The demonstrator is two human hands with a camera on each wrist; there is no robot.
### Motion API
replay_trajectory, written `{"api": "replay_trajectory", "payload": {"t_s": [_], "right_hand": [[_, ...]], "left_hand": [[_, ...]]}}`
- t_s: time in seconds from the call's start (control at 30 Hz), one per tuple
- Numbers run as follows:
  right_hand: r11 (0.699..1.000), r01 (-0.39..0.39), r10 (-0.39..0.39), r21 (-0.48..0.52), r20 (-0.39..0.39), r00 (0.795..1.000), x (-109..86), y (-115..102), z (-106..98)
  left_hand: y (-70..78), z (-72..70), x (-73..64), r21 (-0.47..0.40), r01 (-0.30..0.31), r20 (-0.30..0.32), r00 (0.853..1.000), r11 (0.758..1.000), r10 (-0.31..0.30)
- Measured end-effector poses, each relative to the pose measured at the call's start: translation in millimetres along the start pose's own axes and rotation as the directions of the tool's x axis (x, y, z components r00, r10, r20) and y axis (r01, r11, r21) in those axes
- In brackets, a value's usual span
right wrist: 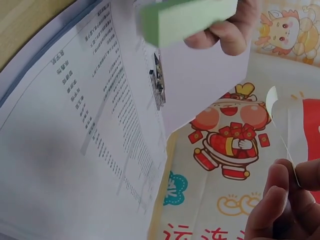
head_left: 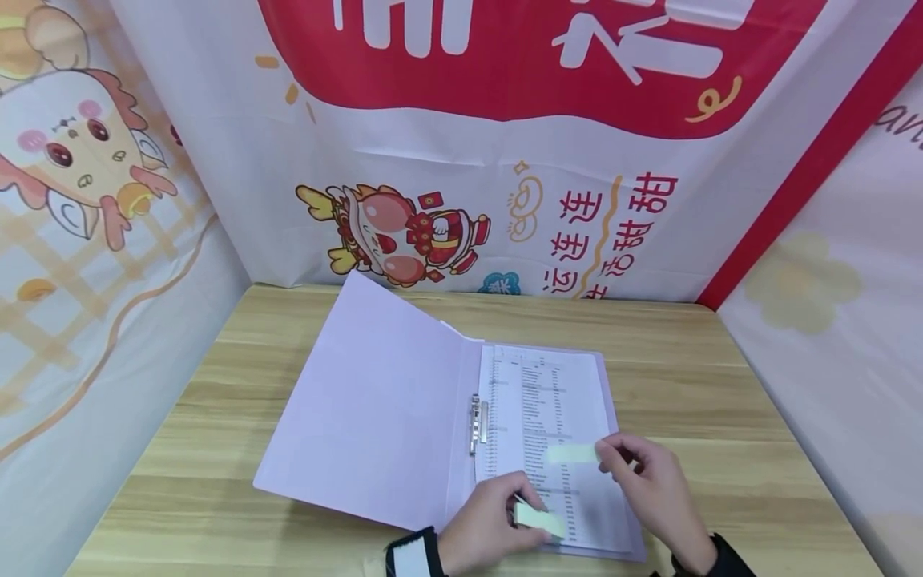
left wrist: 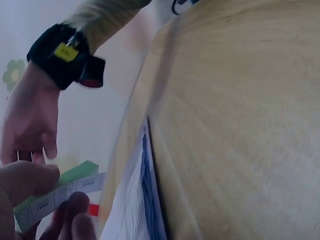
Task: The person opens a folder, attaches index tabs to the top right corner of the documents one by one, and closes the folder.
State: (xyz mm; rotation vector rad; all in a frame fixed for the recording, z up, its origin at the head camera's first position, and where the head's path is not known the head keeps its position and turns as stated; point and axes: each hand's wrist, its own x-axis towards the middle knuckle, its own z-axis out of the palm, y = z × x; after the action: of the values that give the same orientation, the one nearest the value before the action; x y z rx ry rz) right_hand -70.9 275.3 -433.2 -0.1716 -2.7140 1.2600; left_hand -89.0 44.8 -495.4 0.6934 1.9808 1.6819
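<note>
My left hand point(head_left: 489, 521) grips a pad of pale green sticky notes point(head_left: 539, 521) over the lower part of a printed sheet point(head_left: 537, 401). In the left wrist view, thumb and fingers pinch the pad point(left wrist: 60, 195), whose underside carries printed labels. Between thumb and forefinger, my right hand point(head_left: 652, 485) pinches one end of a single pale green sticky note point(head_left: 573, 453). That note is held above the sheet, seen nearly edge-on in the right wrist view. The sheet, covered in rows of text, lies in an open lilac folder point(head_left: 382, 409).
A metal clip point(head_left: 474, 425) sits along the folder's spine. The folder's cover leans up to the left. Beneath is a wooden table point(head_left: 678, 385), with printed cloth point(head_left: 433, 136) hanging behind it and on both sides.
</note>
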Motion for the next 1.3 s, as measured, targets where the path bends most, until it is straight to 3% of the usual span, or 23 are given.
{"api": "replay_trajectory", "payload": {"t_s": [0.07,0.3,0.5,0.6,0.7,0.77,0.87,1.13,1.3], "right_hand": [[1.0,0.013,-0.013,0.005,-0.021,1.0,0.4,3.4,0.0],[0.999,-0.036,0.036,-0.019,0.003,0.999,3.7,6.7,-0.6],[0.997,-0.07,0.071,-0.017,0.028,0.997,6.4,6.4,-1.9],[0.995,-0.095,0.096,-0.019,0.052,0.994,8.4,7.4,-2.7],[0.989,-0.142,0.144,-0.033,0.072,0.987,11.0,8.9,-3.2],[0.986,-0.161,0.164,-0.048,0.081,0.983,12.8,10.7,-3.0],[0.983,-0.171,0.177,-0.064,0.097,0.98,15.6,14.0,-1.8],[0.975,-0.207,0.215,-0.078,0.111,0.97,21.6,22.2,-1.6],[0.976,-0.202,0.211,-0.082,0.116,0.971,24.2,25.1,-4.7]], "left_hand": [[-1.5,5.7,-1.2,0.026,-0.012,0.043,0.999,1.0,0.01],[-9.6,21.2,-2.3,0.05,0.11,0.14,0.983,0.993,-0.116],[-10.3,27.0,1.1,0.202,0.17,0.188,0.96,0.965,-0.209],[-8.0,31.0,0.8,0.374,0.142,0.183,0.958,0.917,-0.223],[-6.7,34.2,0.1,0.563,0.055,0.187,0.964,0.825,-0.191],[-6.7,35.6,-0.1,0.645,0.003,0.204,0.963,0.764,-0.175],[-7.0,36.4,0.3,0.682,-0.015,0.219,0.958,0.731,-0.185],[-7.9,36.0,0.7,0.679,-0.012,0.227,0.954,0.734,-0.194],[-3.7,35.3,-0.6,0.694,-0.03,0.222,0.959,0.72,-0.175]]}}
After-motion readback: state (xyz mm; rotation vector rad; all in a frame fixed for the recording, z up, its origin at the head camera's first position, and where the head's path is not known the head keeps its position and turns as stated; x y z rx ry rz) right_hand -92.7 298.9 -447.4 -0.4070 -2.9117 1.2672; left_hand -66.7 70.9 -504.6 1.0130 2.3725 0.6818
